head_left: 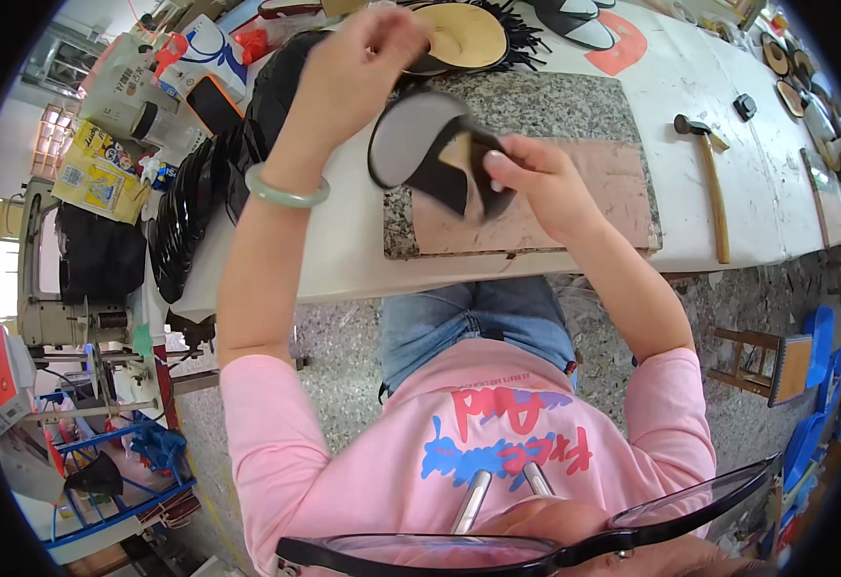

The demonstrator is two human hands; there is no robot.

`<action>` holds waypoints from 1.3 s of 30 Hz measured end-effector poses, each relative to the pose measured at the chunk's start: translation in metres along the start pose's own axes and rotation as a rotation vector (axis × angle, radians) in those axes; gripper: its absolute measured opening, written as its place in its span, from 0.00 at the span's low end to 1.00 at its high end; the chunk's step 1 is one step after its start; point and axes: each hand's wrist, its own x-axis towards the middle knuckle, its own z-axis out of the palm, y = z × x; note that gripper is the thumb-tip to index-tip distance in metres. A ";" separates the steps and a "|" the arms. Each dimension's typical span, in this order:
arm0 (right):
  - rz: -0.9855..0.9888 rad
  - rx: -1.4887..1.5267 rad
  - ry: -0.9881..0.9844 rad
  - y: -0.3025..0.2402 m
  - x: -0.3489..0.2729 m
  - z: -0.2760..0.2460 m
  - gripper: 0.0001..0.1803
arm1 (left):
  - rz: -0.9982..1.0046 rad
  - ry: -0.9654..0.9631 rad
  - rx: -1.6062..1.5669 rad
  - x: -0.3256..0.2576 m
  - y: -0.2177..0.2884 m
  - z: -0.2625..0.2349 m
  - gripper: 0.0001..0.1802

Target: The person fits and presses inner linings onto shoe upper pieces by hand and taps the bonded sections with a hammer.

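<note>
My right hand (540,178) grips a black shoe upper (439,188) by its right side, thumb on top. The upper has a grey oval face (415,139) toward the left and a tan patch in its middle; it is slightly blurred. It is held above a speckled stone slab (555,101) with a pinkish-brown sheet (584,183) on it. Raised to the upper left of the shoe piece is my left hand (358,72), a pale green bangle on its wrist. Its fingers curl together beside a cream rounded piece (464,37) with black fringe; anything inside them is hidden.
A hammer (714,183) lies right of the slab, near a small black block (745,106). Stacked glossy black pieces (185,216) line the table's left edge, by a phone (213,104) and a clear jar (165,125). A sewing machine (55,313) stands at left, a wooden stool (757,365) at right.
</note>
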 end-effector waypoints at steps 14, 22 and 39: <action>-0.095 -1.707 -0.325 -0.048 0.007 -0.015 0.10 | 0.119 -0.406 0.419 -0.077 -0.012 0.088 0.11; -0.144 -1.747 -0.295 -0.025 0.017 -0.018 0.09 | 0.165 -0.573 0.494 -0.066 -0.033 0.086 0.03; -0.023 -1.030 0.047 -0.017 -0.026 -0.046 0.06 | -0.193 -0.288 -0.246 -0.083 -0.035 0.067 0.07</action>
